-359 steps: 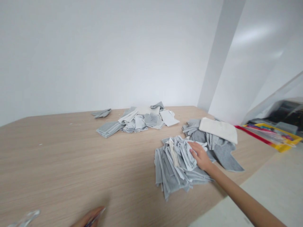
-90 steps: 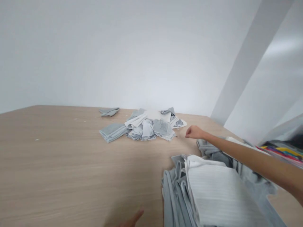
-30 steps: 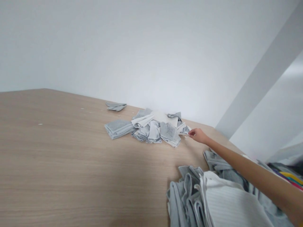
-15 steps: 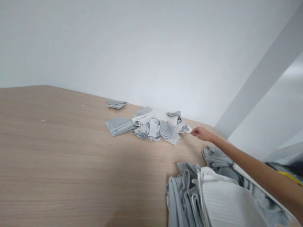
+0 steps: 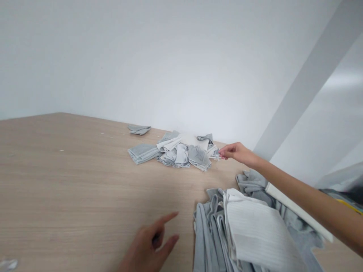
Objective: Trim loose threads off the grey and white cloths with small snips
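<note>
My right hand reaches across the table to the right end of the far heap of cloth pieces. Its thumb and fingers are pinched on the edge of a white cloth piece, most of which the fingers and heap hide. My left hand hovers low in front, index finger and thumb stretched apart. A dark spot inside its curled fingers cannot be made out. Right of it stands a stack of folded grey cloths, topped by a white ribbed cloth.
Another grey cloth pile with a cream folded piece lies under my right forearm. One grey cloth lies apart by the wall. Small white scraps dot the wooden table. Something clear sits bottom left.
White ribbed cloth has come onto the near stack since the oldest frame. My right hand has gone from that stack to the far heap, lately shifting slightly left. My left hand has come back into view.
</note>
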{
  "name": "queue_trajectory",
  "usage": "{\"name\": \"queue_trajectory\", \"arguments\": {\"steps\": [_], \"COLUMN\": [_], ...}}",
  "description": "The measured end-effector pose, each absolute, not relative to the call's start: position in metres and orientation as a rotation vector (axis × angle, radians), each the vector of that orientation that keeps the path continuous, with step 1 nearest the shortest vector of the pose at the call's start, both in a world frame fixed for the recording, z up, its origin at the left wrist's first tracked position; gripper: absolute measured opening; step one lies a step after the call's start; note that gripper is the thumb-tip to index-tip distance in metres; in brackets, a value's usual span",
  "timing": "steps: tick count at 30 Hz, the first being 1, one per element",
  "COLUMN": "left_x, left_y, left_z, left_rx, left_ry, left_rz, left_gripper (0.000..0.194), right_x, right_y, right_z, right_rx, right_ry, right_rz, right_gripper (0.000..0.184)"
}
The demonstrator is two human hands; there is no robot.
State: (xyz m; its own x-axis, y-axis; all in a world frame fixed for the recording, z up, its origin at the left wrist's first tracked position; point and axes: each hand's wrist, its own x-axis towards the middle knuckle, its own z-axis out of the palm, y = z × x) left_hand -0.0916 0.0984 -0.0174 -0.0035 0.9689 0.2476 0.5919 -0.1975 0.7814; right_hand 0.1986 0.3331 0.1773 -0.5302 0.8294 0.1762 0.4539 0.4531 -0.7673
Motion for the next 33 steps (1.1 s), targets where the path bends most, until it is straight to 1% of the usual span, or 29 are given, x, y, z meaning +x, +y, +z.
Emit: {"name": "queue_trajectory", "arguments": {"steps": [3, 4, 7, 10, 12, 16, 18, 22, 26, 31, 33], "left_x": [-0.077, -0.072, -0.057, -0.042, -0.033, -0.021, -0.020, -0.028, -0.060, -0.146, -0.190], "left_y": [0.114, 0.119, 0.130, 0.132, 0.126, 0.107, 0.097, 0.079, 0.067, 0.063, 0.065], "left_z": [0.046, 0.064, 0.104, 0.120, 0.125, 0.133, 0.137, 0.140, 0.133, 0.108, 0.094], "left_rx": [1.686, 1.651, 1.539, 1.498, 1.486, 1.510, 1.512, 1.512, 1.608, 1.785, 1.900], "left_ry": [1.450, 1.391, 1.244, 1.102, 1.038, 0.944, 0.960, 1.127, 1.343, 1.812, 2.064], "left_rz": [1.266, 1.335, 1.492, 1.528, 1.545, 1.617, 1.639, 1.665, 1.636, 1.482, 1.311], "left_gripper": [0.072, 0.076, 0.081, 0.076, 0.067, 0.039, 0.033, 0.034, 0.039, 0.046, 0.049], "right_x": [0.177, 0.171, 0.157, 0.150, 0.147, 0.144, 0.144, 0.145, 0.147, 0.147, 0.146], "right_y": [0.285, 0.269, 0.225, 0.189, 0.170, 0.145, 0.137, 0.128, 0.116, 0.092, 0.081], "right_z": [0.198, 0.203, 0.214, 0.218, 0.219, 0.216, 0.214, 0.211, 0.213, 0.218, 0.217], "right_rx": [-0.970, -0.938, -0.861, -0.807, -0.778, -0.790, -0.798, -0.795, -0.791, -0.793, -0.770], "right_ry": [-2.098, -2.087, -2.073, -2.059, -2.052, -1.987, -1.925, -1.830, -1.779, -1.696, -1.641], "right_rz": [1.028, 1.053, 1.099, 1.166, 1.223, 1.287, 1.305, 1.359, 1.404, 1.438, 1.488], "right_gripper": [0.034, 0.033, 0.029, 0.027, 0.026, 0.025, 0.024, 0.021, 0.023, 0.022, 0.021]}}
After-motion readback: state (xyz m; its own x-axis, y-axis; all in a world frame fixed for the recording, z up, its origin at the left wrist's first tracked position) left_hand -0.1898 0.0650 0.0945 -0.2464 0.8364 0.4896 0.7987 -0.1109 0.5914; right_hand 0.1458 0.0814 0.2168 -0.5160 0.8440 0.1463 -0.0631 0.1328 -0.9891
